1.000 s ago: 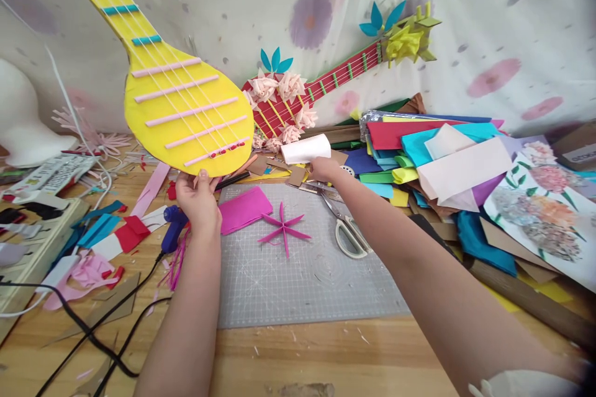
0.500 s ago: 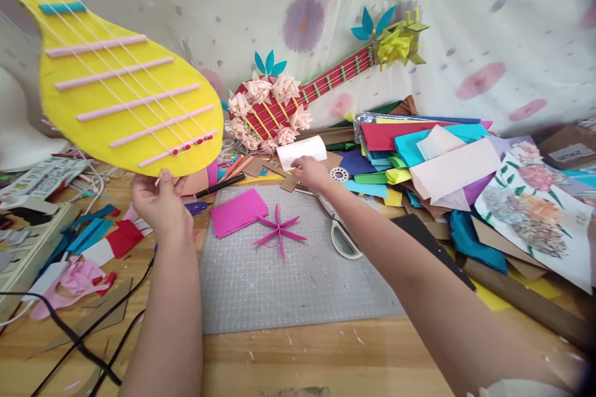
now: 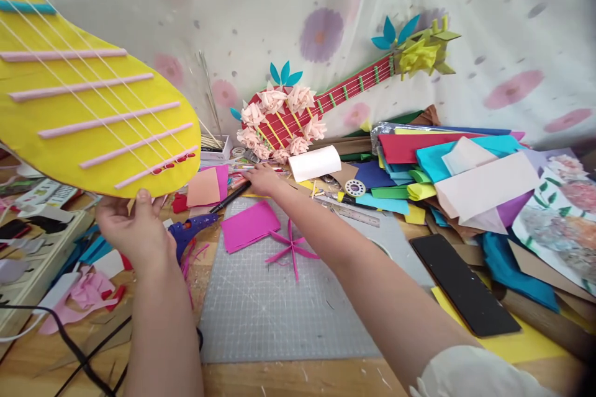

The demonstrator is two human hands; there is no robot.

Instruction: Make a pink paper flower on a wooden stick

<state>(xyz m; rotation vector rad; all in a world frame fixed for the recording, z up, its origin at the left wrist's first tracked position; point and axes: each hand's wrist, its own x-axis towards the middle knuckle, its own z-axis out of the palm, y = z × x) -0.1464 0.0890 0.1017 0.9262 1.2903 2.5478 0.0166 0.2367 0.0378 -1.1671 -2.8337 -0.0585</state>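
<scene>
The left hand (image 3: 133, 229) has swung the yellow guitar (image 3: 88, 118) further left, still gripping its bottom edge above the desk's (image 3: 288, 378) left side. The right hand (image 3: 261, 180) has slid left off the white roll (image 3: 315, 163), fingers loosely open by the black pen (image 3: 230, 197). A small box (image 3: 215, 147) at the back holds thin sticks.

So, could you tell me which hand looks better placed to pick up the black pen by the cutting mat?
Right hand, probably: it is free and right beside the black pen. The left hand is busy gripping the yellow paper guitar by its lower edge.
</scene>
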